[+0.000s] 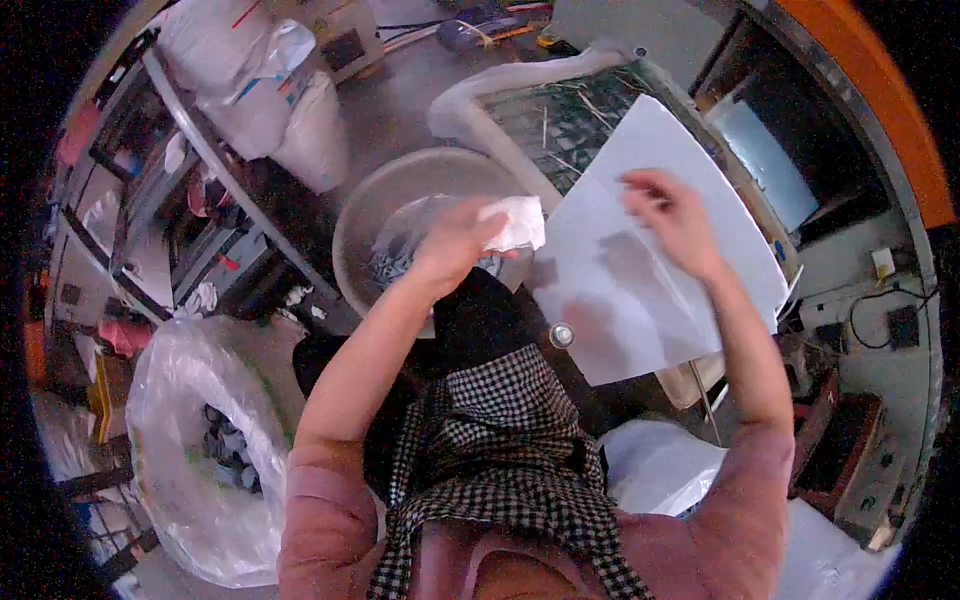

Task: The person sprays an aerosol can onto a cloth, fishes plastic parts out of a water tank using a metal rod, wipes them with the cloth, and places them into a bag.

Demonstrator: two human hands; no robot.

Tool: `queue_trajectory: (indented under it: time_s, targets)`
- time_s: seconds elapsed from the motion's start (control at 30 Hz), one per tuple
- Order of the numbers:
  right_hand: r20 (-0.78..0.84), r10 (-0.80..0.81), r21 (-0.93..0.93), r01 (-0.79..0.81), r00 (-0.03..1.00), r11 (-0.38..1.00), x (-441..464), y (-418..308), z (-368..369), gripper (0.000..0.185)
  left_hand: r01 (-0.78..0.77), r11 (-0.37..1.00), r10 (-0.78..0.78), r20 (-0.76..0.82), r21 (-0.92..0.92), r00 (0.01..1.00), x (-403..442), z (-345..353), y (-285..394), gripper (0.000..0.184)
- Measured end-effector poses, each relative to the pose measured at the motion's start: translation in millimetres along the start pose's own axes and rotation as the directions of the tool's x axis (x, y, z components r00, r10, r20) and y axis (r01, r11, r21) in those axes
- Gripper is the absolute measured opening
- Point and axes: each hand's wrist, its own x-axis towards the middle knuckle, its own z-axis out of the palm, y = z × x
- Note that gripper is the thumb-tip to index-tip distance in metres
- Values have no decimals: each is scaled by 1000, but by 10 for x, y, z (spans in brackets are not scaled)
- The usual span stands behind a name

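Observation:
My left hand (452,246) is closed around a crumpled white cloth or paper wad (518,223), held over the right side of a round basin (352,235). Grey small parts (397,245) lie inside that basin, partly hidden by my hand and forearm. My right hand (672,218) hovers above a large white sheet (620,255), casting a shadow on it. Its fingers look bent and blurred, with a dark patch between them; whether they hold anything is unclear. A small round metallic-topped item (562,335) sits by the sheet's lower left edge.
A clear plastic-lined container (160,440) with grey pieces stands at lower left. Behind the sheet is a plastic-edged bin (455,108) with dark pieces and thin sticks. A metal rack (215,165) and white sacks (290,110) are at upper left; a white bag (660,460) lies at lower right.

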Motion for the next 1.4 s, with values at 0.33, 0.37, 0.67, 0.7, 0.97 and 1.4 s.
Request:
queue_trajectory:
  time_s: [0.33,0.37,0.67,0.7,0.97,1.4]
  targets:
    - [266,299,19,-315,916,949,334,979,1645,33,-15,987,81,-406,163,910,-110,-1152,-263,25]
    - [268,410,-417,-279,872,865,180,1404,1783,43,-25,992,74,-404,126,912,-118,-1258,-267,36]
    - [81,525,15,-528,847,849,-1568,2697,2825,104,-20,989,-65,-552,-148,831,-136,-1577,-338,28]
    - [71,495,252,-496,866,831,-1594,2777,2883,110,-19,989,-67,-554,-147,830,-119,-1608,-360,28]
    - [-75,429,29,-428,900,903,-1939,2774,2931,90,-36,990,-45,-557,-135,829,-38,-1471,-377,29]
    - [-285,188,469,-35,940,883,-389,1258,1792,78,-37,992,-11,-377,-119,926,153,-1193,-314,32]
